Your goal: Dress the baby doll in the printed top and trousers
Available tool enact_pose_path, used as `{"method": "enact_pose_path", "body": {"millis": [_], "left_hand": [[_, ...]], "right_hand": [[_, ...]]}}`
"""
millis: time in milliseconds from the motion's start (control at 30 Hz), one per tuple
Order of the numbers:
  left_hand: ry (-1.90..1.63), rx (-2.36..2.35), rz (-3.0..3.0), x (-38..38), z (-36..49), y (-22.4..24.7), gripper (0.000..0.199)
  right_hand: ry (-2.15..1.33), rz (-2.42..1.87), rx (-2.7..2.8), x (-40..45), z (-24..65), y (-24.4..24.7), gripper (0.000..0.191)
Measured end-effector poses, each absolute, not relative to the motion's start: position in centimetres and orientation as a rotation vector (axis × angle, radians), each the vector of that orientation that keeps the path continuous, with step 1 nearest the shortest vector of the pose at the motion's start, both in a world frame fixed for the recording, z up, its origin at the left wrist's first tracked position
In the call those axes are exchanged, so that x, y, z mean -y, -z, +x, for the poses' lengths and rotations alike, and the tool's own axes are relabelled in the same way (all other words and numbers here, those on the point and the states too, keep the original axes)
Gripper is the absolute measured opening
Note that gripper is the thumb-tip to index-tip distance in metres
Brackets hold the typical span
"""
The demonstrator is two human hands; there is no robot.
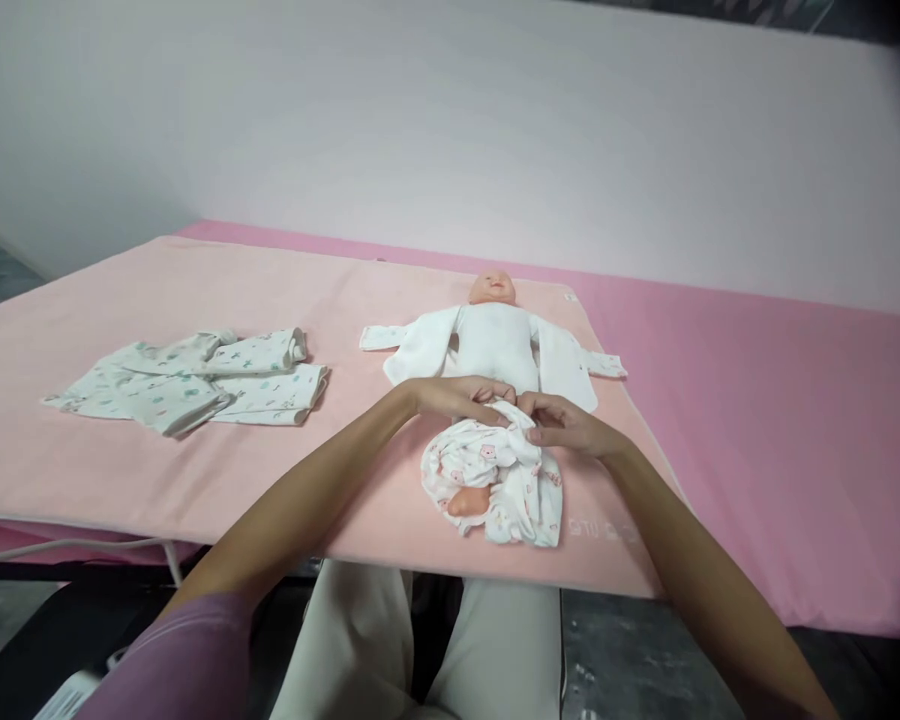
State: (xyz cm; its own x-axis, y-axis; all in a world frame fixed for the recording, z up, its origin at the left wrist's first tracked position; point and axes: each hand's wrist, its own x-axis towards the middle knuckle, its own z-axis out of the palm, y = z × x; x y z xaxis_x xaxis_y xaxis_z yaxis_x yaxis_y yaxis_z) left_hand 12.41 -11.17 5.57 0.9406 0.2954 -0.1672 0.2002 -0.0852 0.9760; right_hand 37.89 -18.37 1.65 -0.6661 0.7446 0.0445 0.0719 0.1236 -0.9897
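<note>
A baby doll [495, 345] lies on its back with its head toward the wall. White cloth covers its torso, and an open baby jacket [424, 345] is spread out at its sides, the sleeves stretched outward. Bunched around the doll's legs are white printed baby pants [529, 495], with one bare foot [469, 501] showing. My left hand [471, 397] grips the upper edge of the pants with bent fingers. Close beside it, my right hand [566, 422] pinches the same edge from the other side. Fingertips of both hands are partly hidden by the cloth.
Left of the doll lies a folded set of printed baby clothes [195, 380]. A pale pink mat [330, 290] lies under everything, over a brighter pink table cover [780, 430]. A white wall [450, 130] stands behind. A white cable [82, 548] hangs at the front left edge.
</note>
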Motion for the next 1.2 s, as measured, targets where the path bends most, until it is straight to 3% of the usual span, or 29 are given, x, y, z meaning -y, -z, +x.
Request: {"method": "enact_pose_path", "body": {"millis": [300,700,867,1033,1200], "left_hand": [[-0.011,-0.277,1.650,11.5,11.5,-4.7,0.036],[-0.115,-0.297,1.730,11.9,10.4,-3.2,0.036],[-0.285,-0.393,1.632,12.6,10.7,-2.4,0.043],[-0.303,-0.400,1.628,12.6,10.8,-2.2,0.043],[-0.180,-0.318,1.701,12.7,10.8,-3.3,0.055]], "right_hand": [[-1.693,-0.871,1.798,18.1,38.0,-1.0,0.041],[-1.874,-0.671,1.800,18.4,38.2,-1.0,0.041],[-1.840,-0.949,1.919,19.2,37.5,-2.5,0.072],[-1.808,-1.170,2.064,19.7,37.2,-2.8,0.051],[-1.825,-0.962,1.992,20.3,36.7,-2.3,0.054]]}}
